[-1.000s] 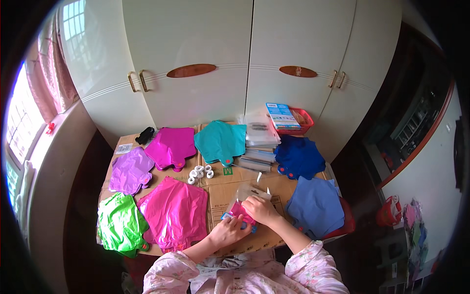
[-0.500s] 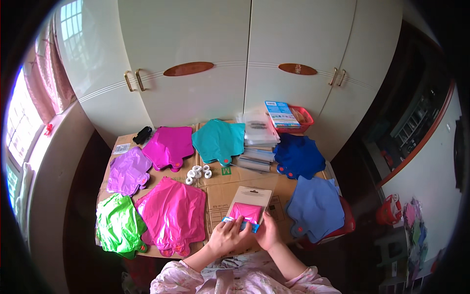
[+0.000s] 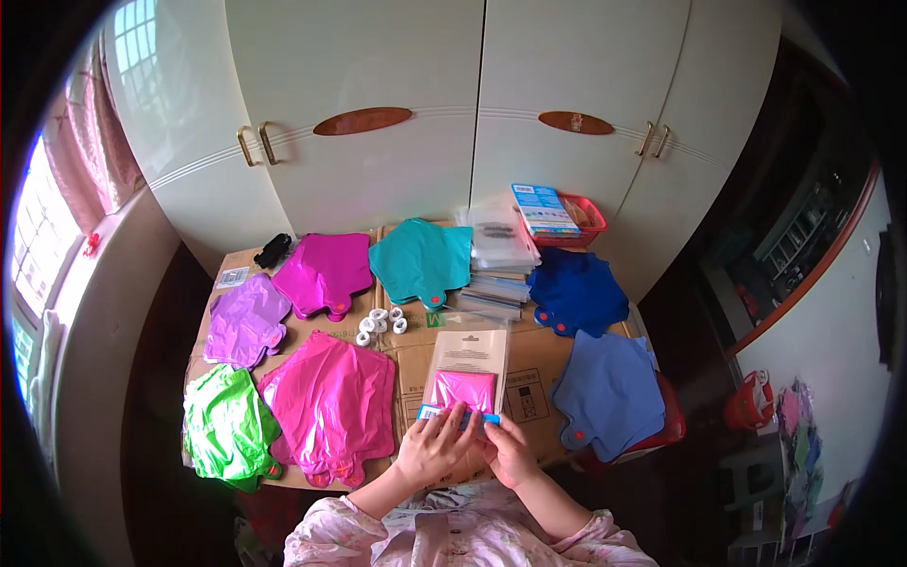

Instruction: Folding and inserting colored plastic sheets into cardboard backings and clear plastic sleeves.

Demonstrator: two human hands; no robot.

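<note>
packet [image 3: 465, 370]: flat, light, slippery film, pink foil inside | left hand [image 3: 433, 446], right hand [image 3: 510, 450]: pinching near edge | best gripped at stiff card corners

Clear flat packet [image 3: 465, 371] with tan card and folded pink foil, lying on cardboard, near edge held

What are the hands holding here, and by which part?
Both hands, left hand and right hand, grip the clear packet with the folded pink balloon by its near bottom edge.
</note>
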